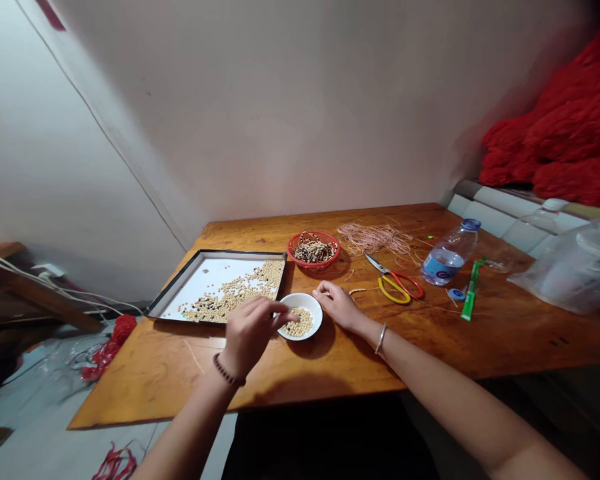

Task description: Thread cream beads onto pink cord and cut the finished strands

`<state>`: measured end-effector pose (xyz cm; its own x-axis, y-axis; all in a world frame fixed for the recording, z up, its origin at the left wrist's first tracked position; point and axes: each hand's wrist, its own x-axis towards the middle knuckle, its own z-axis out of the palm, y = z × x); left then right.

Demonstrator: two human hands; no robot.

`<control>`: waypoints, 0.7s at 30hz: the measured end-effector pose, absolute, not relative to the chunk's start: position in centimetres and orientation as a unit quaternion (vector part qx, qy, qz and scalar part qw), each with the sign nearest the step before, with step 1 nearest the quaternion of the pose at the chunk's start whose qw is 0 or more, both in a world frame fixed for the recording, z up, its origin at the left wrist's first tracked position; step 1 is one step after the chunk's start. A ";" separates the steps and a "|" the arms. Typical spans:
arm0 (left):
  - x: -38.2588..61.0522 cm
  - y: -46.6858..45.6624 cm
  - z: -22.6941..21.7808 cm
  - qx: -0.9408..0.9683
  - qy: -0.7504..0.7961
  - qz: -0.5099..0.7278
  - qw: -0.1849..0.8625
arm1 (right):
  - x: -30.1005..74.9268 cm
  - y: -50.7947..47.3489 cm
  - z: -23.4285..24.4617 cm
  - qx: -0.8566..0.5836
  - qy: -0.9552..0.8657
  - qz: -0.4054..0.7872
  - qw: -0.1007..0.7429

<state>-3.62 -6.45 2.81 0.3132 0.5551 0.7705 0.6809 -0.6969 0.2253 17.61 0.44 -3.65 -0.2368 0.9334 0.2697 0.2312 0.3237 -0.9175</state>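
Okay, left hand [253, 333] is over the white bowl [307, 300], fingertips [290, 319] drawn together at the near rim. Can't tell if they hold a bead. Right hand [337, 303] is on the far side of the bowl, fingers loosely curled. Its grip can't be read either, but the tips are just beside a short strand of beads on thread [356, 291]. Beaded bracelet [226, 370] on left wrist, silver bangle [381, 338] on right.

Bowl sits on a wooden table [505, 333], with pale round beads [299, 323] inside. Clock positions from bowl, 12 being away from the person:

- 9-10: black-rimmed tray [215, 252], holding a scattered spread of pale and dark beads [235, 293]
- 12: red plastic basket [313, 235] of mixed dark and light beads [313, 251]
- 1: tangled peach cord [375, 239]
- 2-3: scissors with yellow and red handles [393, 287], water bottle [447, 257], green plastic tool [470, 290]
- 2, off the table: heap of red yarn [555, 133] on a tiled ledge [500, 213]
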 end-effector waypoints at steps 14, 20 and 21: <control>-2.4 -1.7 -0.7 -0.718 -0.466 -0.448 -0.259 | 17.9 -0.8 -2.6 -0.410 -0.743 0.312 0.427; -2.4 -1.6 -1.0 -0.733 -0.473 -0.425 -0.240 | 17.8 -1.1 -2.4 -0.411 -0.759 0.301 0.404; -2.4 -1.6 -1.0 -0.737 -0.472 -0.422 -0.238 | 17.8 -1.1 -2.5 -0.411 -0.761 0.302 0.400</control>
